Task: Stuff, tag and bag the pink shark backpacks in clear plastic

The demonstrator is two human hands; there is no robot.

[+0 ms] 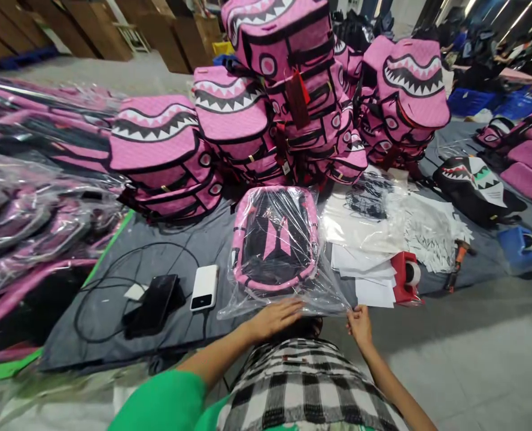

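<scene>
A pink and black backpack lies inside a clear plastic bag at the table's front edge. My left hand rests flat on the bag's near edge, its fingers stretched out to the right and holding nothing. At the bag's near right corner, my right hand pinches the plastic between thumb and fingers. The bag spreads out flat between my two hands, with loose plastic beside and below the backpack.
Pink backpacks stand in piles behind. Left are a phone, a white power bank, a cable and plastic-wrapped backpacks. Right are white papers, a red tape dispenser, an orange-handled tool and a black bag.
</scene>
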